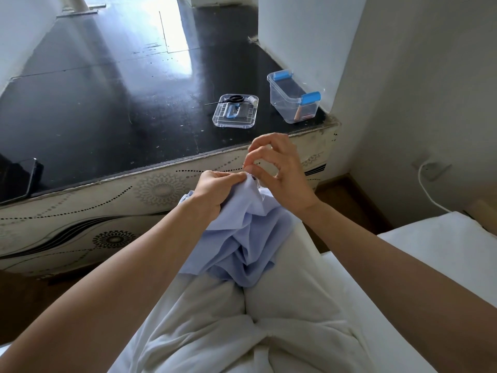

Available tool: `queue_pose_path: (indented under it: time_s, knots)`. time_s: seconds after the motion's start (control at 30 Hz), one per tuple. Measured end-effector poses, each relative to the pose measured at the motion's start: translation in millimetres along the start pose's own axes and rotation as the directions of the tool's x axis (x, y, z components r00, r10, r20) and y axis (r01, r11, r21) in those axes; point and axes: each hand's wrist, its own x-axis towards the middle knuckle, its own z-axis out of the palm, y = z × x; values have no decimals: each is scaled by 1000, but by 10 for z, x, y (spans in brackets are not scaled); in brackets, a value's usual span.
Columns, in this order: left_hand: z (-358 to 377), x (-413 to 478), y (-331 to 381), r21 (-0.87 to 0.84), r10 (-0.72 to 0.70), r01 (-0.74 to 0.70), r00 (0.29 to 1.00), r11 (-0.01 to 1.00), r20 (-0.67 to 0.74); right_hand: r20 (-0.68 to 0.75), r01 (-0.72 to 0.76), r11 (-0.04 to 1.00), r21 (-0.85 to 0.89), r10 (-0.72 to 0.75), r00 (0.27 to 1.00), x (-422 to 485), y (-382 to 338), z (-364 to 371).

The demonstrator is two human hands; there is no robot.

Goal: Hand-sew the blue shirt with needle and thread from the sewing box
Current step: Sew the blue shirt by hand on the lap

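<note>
- Head view: the left grip [215,189] is closed round a bunched fold of the shirt [247,238] and holds it up over the lap. The rest of the shirt lies crumpled on the thighs.
- The right grip [279,170] has thumb and forefinger pinched together at the top edge of that fold, on what I take to be the needle [244,165]. It is too small to make out clearly, and no thread shows.
- The left fingertips touch the right pinch, right at the stitch point. A needle pushed through there could prick them.
- The fold is several layers thick. A stitch taken blind could catch a layer behind and sew the folds together.
- The thread could snag or knot in the crumpled cloth below. A hard pull would then pucker the seam or draw the thread out of the eye.
- If the pinch slips, the needle would likely drop into the folds or the pale bedding, where it would be hard to find.
- The scissors [235,98] and spool [252,99] lie in the lid [234,125] on the counter [107,103], near the open box [283,106] and well apart from both grips. Reaching for them means letting go with one grip, and the shirt could slide off the lap.
</note>
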Motion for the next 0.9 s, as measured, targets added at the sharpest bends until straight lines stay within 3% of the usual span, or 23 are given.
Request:
queue_pose_path:
  time_s: [0.07, 0.1, 0.17, 0.23, 0.27, 0.33, 0.37, 0.4, 0.47, 0.53, 0.6, 0.67, 0.7, 0.77, 0.9]
  knots:
    - [-10, 19, -20, -60, -25, 22, 998, 998, -58, 78, -113, 965, 238, 97, 992, 83, -113, -12]
    - [-11, 22, -25, -95, -40, 33, 997, 995, -70, 189, -267, 861, 432, 203, 961, 121, -173, -45]
    - [-18, 37, -26, -178, -52, 39, 996, 983, -67, 507, -602, 467, 647, 326, 798, 146, -229, -148]
    - [-27, 56, -11, -246, -43, 25, 997, 969, -68, 823, -836, 110, 537, 149, 548, 100, -200, -274]
    - [-43, 66, 0, -259, -38, 18, 996, 966, -75, 910, -909, 34, 415, -14, 415, 76, -187, -325]
    - [-63, 69, 17, -260, -38, 15, 996, 965, -85, 941, -977, 29, 213, -276, 197, 24, -177, -386]
    - [-69, 65, 23, -255, -39, 16, 996, 967, -86, 931, -984, 36, 172, -332, 151, 5, -167, -404]
    - [-71, 67, 19, -254, -36, 13, 996, 967, -86, 927, -987, 23, 161, -345, 144, -6, -156, -424]
    - [-64, 67, 10, -260, -20, -2, 996, 966, -82, 944, -976, -41, 212, -249, 216, -4, -104, -444]
    - [-55, 63, 6, -252, -2, -18, 997, 968, -78, 936, -936, -54, 347, 80, 342, 14, -75, -416]
    - [-53, 51, 6, -231, 4, -22, 997, 973, -80, 732, -888, 121, 443, 524, 436, 33, -75, -356]
    - [-47, 35, 12, -214, 4, -19, 997, 977, -71, 425, -843, 389, 372, 736, 527, 51, -86, -274]
    - [-43, 27, 18, -210, 7, -19, 998, 977, -62, 322, -808, 504, 304, 744, 586, 62, -106, -235]
    - [-34, 16, 24, -221, 13, -22, 999, 975, -39, 259, -733, 652, 197, 686, 680, 67, -149, -170]
    - [-18, 3, 17, -232, 38, -36, 999, 972, 6, 228, -673, 737, 71, 645, 730, 38, -129, -36]
